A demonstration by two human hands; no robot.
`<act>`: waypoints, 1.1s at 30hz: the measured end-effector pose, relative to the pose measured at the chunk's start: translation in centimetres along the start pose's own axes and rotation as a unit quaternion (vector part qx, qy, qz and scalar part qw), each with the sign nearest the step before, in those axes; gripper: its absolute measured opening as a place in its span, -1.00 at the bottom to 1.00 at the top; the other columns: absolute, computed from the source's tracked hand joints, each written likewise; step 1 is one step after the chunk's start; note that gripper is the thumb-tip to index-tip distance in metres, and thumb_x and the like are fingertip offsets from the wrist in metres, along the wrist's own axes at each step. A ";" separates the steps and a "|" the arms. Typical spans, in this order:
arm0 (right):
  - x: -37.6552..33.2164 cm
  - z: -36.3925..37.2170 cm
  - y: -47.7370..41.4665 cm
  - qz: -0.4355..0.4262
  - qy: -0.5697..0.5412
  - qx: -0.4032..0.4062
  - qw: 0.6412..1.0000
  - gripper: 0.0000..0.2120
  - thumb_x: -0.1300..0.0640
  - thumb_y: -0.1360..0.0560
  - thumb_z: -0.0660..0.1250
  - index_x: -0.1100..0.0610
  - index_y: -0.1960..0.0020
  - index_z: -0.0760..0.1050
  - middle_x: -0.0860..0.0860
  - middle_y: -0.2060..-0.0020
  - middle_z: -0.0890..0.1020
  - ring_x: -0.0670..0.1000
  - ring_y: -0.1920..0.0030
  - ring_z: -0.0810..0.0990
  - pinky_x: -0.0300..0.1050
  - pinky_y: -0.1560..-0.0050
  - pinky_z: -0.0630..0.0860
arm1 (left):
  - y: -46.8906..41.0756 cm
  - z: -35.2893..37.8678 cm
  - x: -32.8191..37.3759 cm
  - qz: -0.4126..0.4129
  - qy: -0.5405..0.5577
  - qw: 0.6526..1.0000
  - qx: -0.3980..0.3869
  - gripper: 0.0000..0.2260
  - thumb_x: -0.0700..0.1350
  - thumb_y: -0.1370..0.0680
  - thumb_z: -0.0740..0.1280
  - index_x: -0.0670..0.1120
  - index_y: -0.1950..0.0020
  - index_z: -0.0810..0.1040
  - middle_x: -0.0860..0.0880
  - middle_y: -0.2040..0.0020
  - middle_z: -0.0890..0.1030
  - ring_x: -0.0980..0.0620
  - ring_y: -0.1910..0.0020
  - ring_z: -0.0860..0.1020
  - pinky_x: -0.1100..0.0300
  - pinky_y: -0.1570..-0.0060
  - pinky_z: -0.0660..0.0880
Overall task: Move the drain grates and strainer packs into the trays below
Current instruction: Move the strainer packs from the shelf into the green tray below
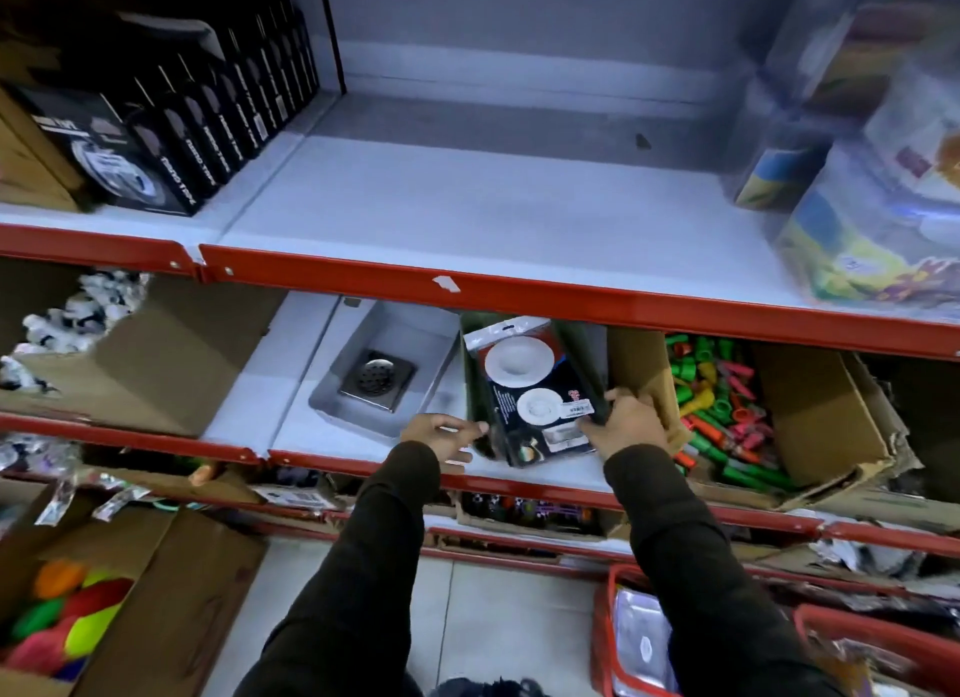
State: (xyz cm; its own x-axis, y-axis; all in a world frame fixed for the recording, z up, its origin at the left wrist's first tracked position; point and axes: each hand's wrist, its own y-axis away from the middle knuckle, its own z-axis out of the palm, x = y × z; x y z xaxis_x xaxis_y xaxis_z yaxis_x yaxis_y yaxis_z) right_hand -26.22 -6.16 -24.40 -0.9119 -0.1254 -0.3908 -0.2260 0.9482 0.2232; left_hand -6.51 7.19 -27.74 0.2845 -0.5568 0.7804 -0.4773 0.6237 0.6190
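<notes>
On the lower shelf a grey tray [415, 332] holds a square metal drain grate [377, 381]. Right of it stands a dark green tray [584, 353] with strainer packs [535, 384] lying in it, showing two white round strainers on a dark card. My right hand [626, 420] grips the green tray's right front corner. My left hand [441, 434] is at the tray's left front corner, fingers curled against its edge. Both arms wear dark sleeves.
The upper shelf [467, 213] carries black boxes [171, 124] at left and wrapped colourful packs [872, 176] at right. A cardboard box of coloured plastic pieces [722, 421] stands right of the green tray. A red basket [727, 644] sits on the floor at lower right.
</notes>
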 end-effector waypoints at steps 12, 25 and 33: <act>-17.4 8.3 0.4 0.036 -0.514 -0.180 0.838 -0.74 0.24 -0.59 0.27 0.22 -0.28 0.47 0.18 -0.13 0.61 0.18 -0.10 0.60 0.00 -0.08 0.56 | -9.1 -14.1 4.5 -0.017 0.052 0.990 0.133 -0.43 0.15 -0.63 0.21 -0.20 -0.51 0.34 -0.22 -0.49 0.40 -0.21 -0.47 0.38 0.03 -0.50 0.27; -24.2 18.4 -1.4 0.286 -0.582 -0.214 0.730 -0.54 -0.07 -0.63 0.13 0.23 -0.34 0.44 0.19 -0.25 0.58 0.19 -0.26 0.50 0.04 -0.30 0.38 | -15.7 -15.0 2.1 -0.043 -0.129 0.987 0.080 -0.17 0.40 -0.53 0.09 -0.17 -0.59 0.20 -0.29 -0.55 0.28 -0.27 -0.51 0.31 -0.07 -0.53 0.22; -24.4 18.6 -1.5 0.289 -0.562 -0.207 0.747 -0.62 -0.05 -0.63 0.14 0.22 -0.24 0.45 0.16 -0.19 0.58 0.20 -0.31 0.50 0.06 -0.28 0.44 | -16.7 -15.5 1.6 -0.065 -0.070 0.994 0.054 -0.10 0.47 -0.43 0.21 -0.10 -0.58 0.24 -0.19 -0.55 0.33 -0.20 -0.51 0.33 -0.07 -0.54 0.23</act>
State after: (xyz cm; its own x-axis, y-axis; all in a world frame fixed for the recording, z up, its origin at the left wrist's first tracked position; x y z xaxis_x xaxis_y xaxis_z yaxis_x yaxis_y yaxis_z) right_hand 2.79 0.92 -31.81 -0.0867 0.8145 -0.5737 -0.2045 0.5491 0.8104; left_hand 14.84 4.38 -35.44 0.2347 -0.7051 0.6691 -0.5327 0.4825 0.6953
